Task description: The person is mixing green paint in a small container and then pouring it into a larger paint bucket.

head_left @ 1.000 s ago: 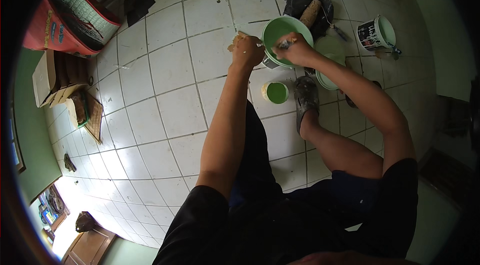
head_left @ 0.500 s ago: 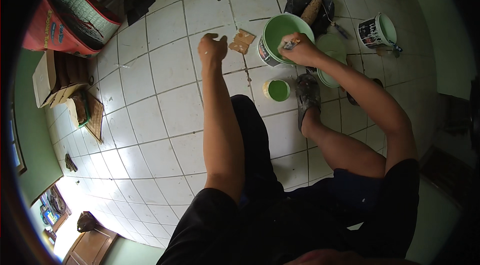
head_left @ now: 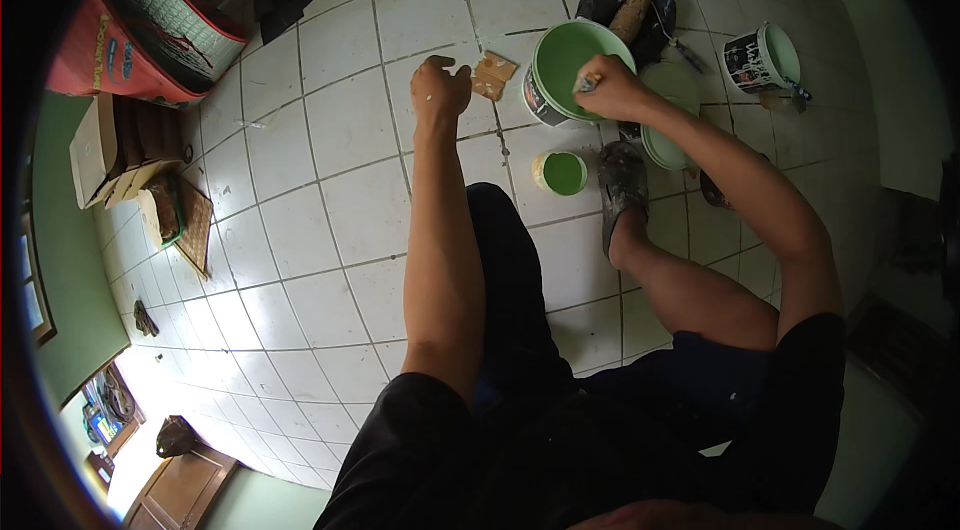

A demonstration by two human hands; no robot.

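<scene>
One-handed, seemingly works a small greyish implement at the mouth of the large bucket, gripping it in the closed right hand, holding the left hand half-curled and empty left of the bucket, and likely needs steady control next.

The person's right hand grips an object (mostly hidden) at the green-coated paint bucket; left of that bucket lies a brown scrap, the left hand, loosely curled, farther left.
</scene>
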